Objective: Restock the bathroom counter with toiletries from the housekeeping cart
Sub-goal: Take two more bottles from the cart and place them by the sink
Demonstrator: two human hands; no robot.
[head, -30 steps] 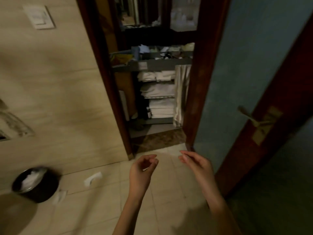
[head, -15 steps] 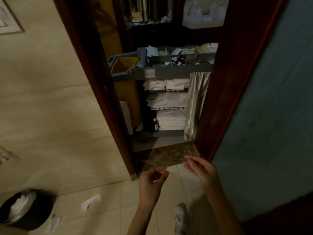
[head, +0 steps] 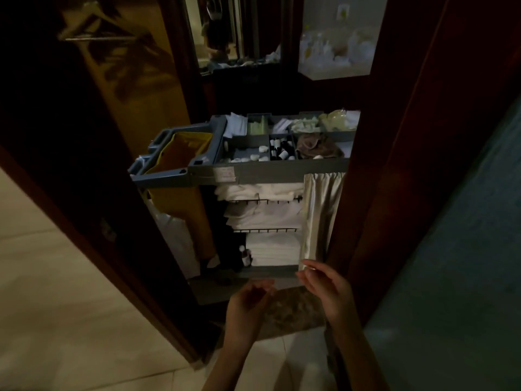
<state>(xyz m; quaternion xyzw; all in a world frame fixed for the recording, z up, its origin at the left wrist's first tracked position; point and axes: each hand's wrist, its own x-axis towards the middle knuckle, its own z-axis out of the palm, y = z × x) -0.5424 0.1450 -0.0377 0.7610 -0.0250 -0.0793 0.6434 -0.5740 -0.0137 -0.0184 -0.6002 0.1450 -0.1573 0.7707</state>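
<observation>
The grey housekeeping cart (head: 270, 172) stands just beyond the doorway, filling the opening. Its top tray is split into compartments: small white round toiletries (head: 255, 156) at the left, small dark bottles (head: 282, 149) in the middle, a brown cloth (head: 315, 146) at the right. Folded white towels (head: 262, 215) fill the shelves below. My left hand (head: 248, 306) and my right hand (head: 328, 292) hang low in front of the cart's base, fingers loosely curled, holding nothing. Both are well below the tray.
Dark wooden door frame posts (head: 121, 221) flank the opening on both sides. A yellow bag (head: 180, 156) hangs on the cart's left end. A pale curtain (head: 321, 213) covers the shelves' right part. A teal door (head: 456, 263) is at my right. Beige floor tiles lie underfoot.
The view has moved closer to the doorway and the cart now looms larger. The bin and floor scraps have left the view. Both hands stay raised, empty, close together.
</observation>
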